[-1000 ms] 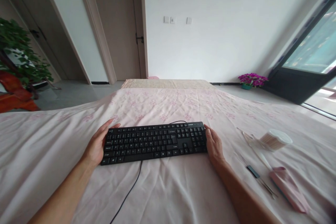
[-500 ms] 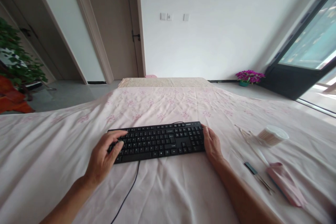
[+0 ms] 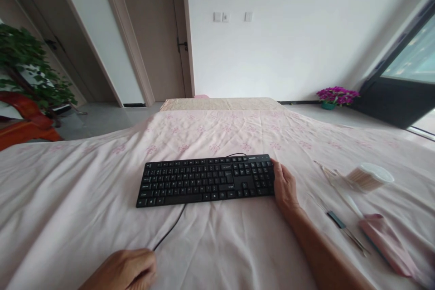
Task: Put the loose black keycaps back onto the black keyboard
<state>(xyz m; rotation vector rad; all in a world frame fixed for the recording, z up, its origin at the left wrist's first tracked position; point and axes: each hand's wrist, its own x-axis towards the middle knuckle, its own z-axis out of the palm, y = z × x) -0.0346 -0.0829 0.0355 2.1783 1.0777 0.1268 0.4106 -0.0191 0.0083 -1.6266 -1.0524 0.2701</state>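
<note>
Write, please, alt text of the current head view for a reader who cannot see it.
Black keyboard on a pink-flowered cloth, the right hand at its right end; its cable runs to the curled left hand. Farther right lie a tub of sticks and a pink item.

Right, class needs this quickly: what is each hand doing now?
Left hand: curled closed, seemingly on the cable.
Right hand: against the right edge of the keyboard; fingers partly hidden, so open or closed cannot be told.
</note>
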